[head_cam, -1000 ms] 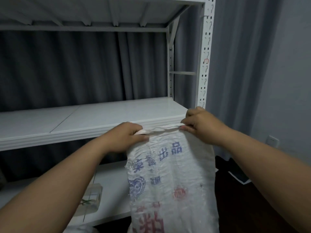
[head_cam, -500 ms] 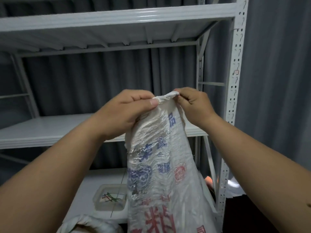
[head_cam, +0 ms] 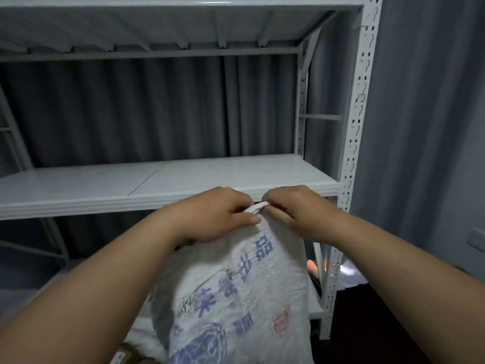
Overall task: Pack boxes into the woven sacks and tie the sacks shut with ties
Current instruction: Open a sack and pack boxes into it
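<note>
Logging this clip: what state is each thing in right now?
woven sack: upright, mouth gathered and pinched together, no tie visible
left hand: grips the sack's top edge
right hand: pinches the sack's top edge
middle shelf: bare where visible
cardboard box: bottom edge, mostly hidden

Bare middle shelf [head_cam: 183,177] lay open beneath the upper shelf [head_cam: 157,24], white upright post [head_cam: 354,127] blocked the right, woven sack [head_cam: 236,298] filled the foreground.

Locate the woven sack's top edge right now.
Head view, centre: the woven sack hangs in front of the shelf, its bunched top edge pinched between left hand and right hand.
</note>
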